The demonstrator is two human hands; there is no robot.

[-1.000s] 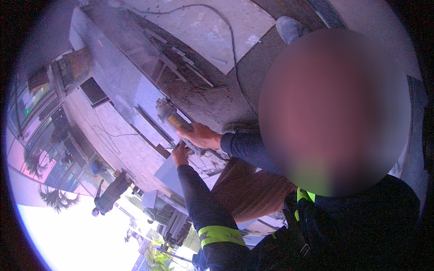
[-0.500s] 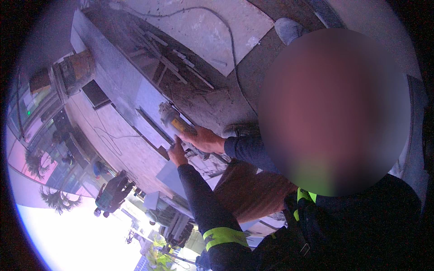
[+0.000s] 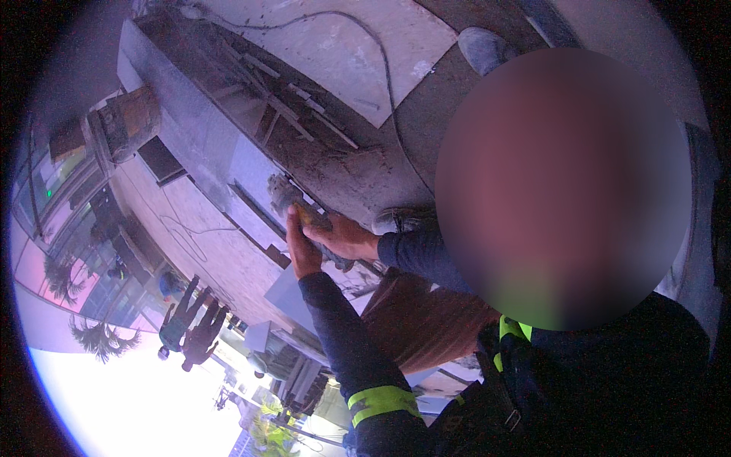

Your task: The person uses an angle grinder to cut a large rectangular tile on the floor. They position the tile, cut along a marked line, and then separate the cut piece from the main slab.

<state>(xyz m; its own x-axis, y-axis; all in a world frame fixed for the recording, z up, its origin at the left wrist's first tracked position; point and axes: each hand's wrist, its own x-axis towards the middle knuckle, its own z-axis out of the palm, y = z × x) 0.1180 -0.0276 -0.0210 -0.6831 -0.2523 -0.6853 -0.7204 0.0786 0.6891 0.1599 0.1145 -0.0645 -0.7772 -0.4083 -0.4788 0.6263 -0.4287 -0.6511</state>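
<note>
My right hand (image 3: 346, 239) is closed round the body of a dusty angle grinder (image 3: 280, 194) with a yellow section, at the middle of the view. My left hand (image 3: 304, 247) is raised against the same tool near its head, its fingers close together along the side. The grinder's disc cannot be made out. Just beyond the tool lie a long pale, dust-covered slab (image 3: 217, 152) and a dark narrow strip (image 3: 259, 209) on the work surface.
A dark cable (image 3: 388, 84) curves over a large pale sheet (image 3: 343, 46) at the top. Several narrow offcuts (image 3: 293, 107) lie beside it. A shoe (image 3: 483, 52) shows at upper right. Two people (image 3: 190, 327) appear at lower left. A blurred round patch hides much of the right side.
My left hand has moved up from below the angle grinder onto its side, with its fingers straightened. My right hand keeps its hold. The two people in the background have shifted.
</note>
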